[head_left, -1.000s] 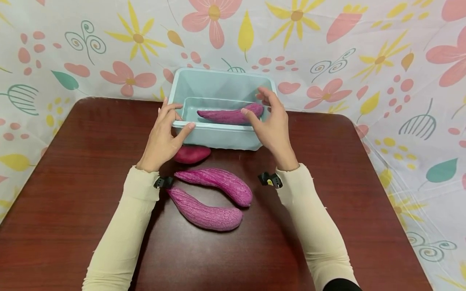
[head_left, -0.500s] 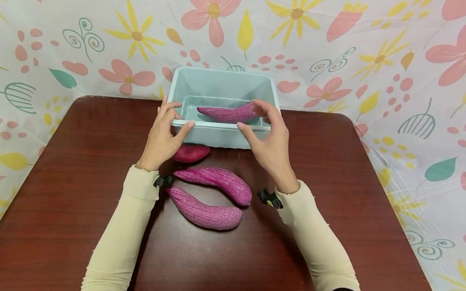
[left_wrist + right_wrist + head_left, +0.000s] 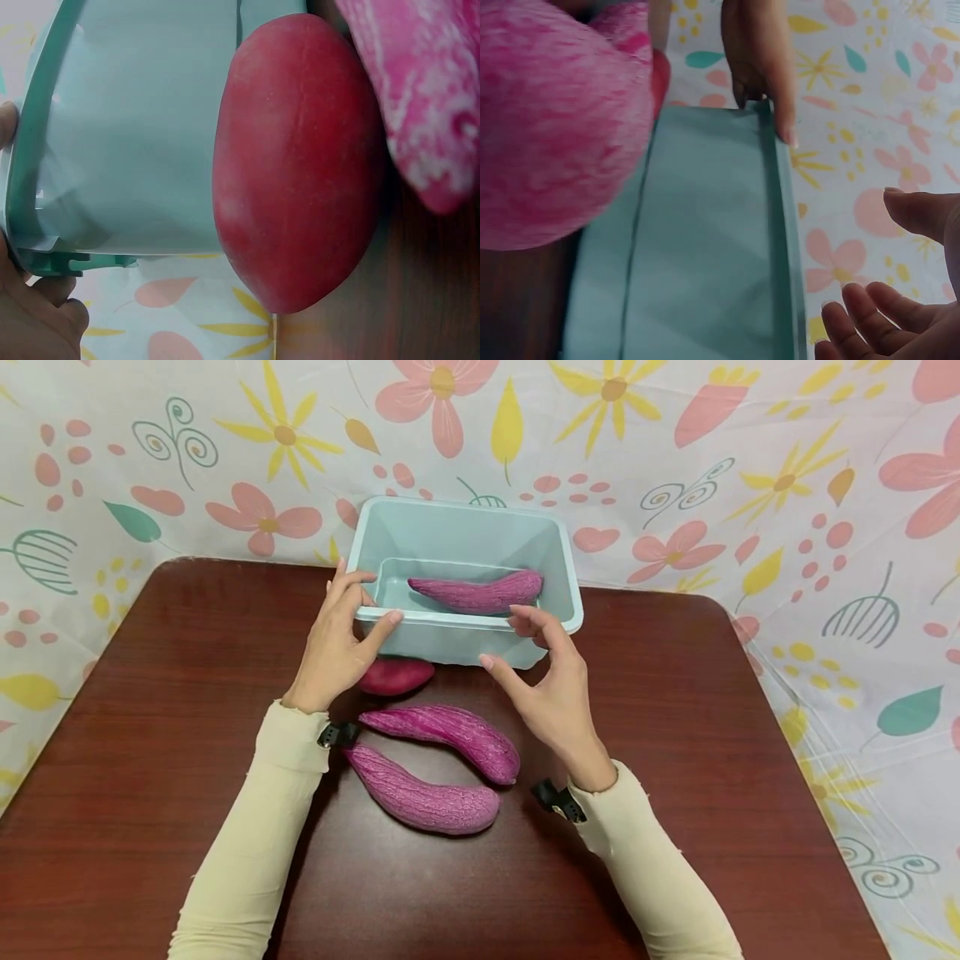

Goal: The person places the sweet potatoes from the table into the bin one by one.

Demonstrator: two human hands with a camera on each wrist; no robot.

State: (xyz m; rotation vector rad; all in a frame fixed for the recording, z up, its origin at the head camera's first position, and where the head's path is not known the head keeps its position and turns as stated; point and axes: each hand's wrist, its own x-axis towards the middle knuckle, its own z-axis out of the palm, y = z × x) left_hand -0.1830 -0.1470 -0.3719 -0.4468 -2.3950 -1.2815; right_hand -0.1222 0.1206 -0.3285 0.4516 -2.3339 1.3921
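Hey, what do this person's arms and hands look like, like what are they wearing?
The left sleeve and right sleeve are long, plain and cream, with rough-edged cuffs. The left hand and right hand are bare, without gloves. A small left black device and right black device sit at the cuffs; no cables show.

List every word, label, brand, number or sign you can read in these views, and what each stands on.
None can be read.
Blue bin, purple vegetable inside it: no lettering visible.
Patterned backdrop: only flowers, leaves and other printed shapes.
Left-wrist black device, right-wrist black device: too small to tell whether they carry any marking.
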